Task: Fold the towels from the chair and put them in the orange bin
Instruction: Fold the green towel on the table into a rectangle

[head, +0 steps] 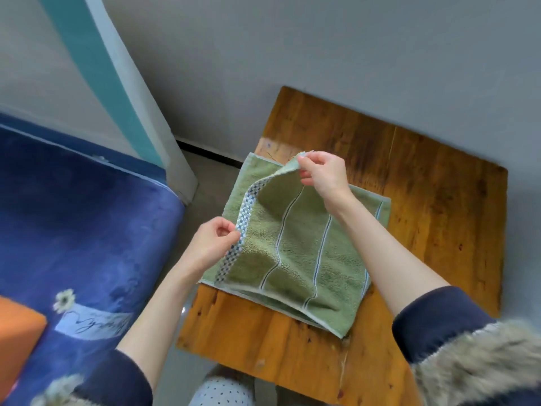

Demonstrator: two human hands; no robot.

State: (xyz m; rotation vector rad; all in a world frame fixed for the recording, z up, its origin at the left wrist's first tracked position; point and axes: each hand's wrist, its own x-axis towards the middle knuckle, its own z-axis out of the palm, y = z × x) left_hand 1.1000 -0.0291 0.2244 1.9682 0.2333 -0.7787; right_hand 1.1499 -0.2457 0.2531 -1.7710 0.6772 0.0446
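Observation:
A green towel (298,247) with thin stripes and a blue-white checkered band lies partly folded on a small wooden table (433,200). My left hand (215,240) pinches the towel's checkered edge on the left side. My right hand (320,174) pinches the far corner of the upper layer and lifts it off the lower layer. A corner of the orange bin (17,338) shows at the lower left, resting on a blue bed cover.
The blue bed cover (82,230) with a flower print fills the left side. A grey wall stands behind the table, and a white-and-teal post (128,92) rises between bed and table. Grey floor shows in the gap between them.

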